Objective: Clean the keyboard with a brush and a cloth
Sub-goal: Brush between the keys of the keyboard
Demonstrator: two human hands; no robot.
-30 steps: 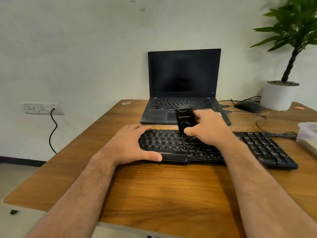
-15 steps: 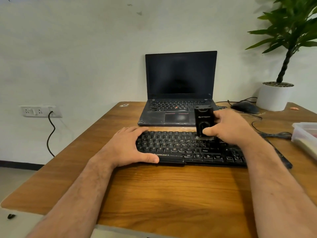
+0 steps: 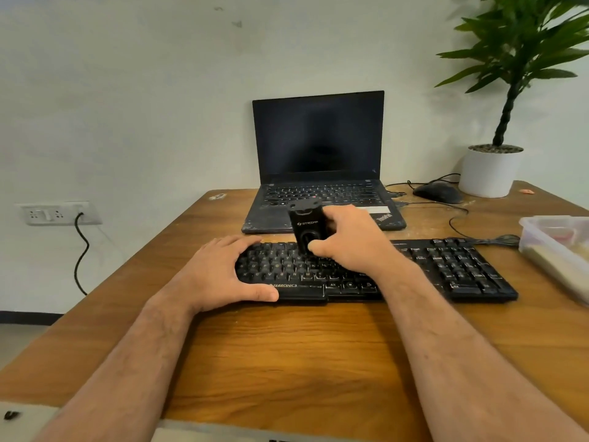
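A black keyboard (image 3: 446,269) lies across the middle of the wooden table (image 3: 287,352). My left hand (image 3: 220,272) rests over its left end, thumb along the front edge and fingers over the keys. My right hand (image 3: 353,240) grips a black block-shaped brush (image 3: 306,226), held upright with its lower end down on the keys near the keyboard's middle; the bristles are hidden. I see no cloth.
An open black laptop (image 3: 318,161) stands behind the keyboard. A black mouse (image 3: 438,192) with its cables and a white potted plant (image 3: 490,170) sit at the back right. A clear plastic box (image 3: 561,247) is at the right edge. On the left wall is a socket (image 3: 54,213).
My right hand swept the brush rightward along the keys, then back leftward to the keyboard's middle. My left hand stayed on the left end.
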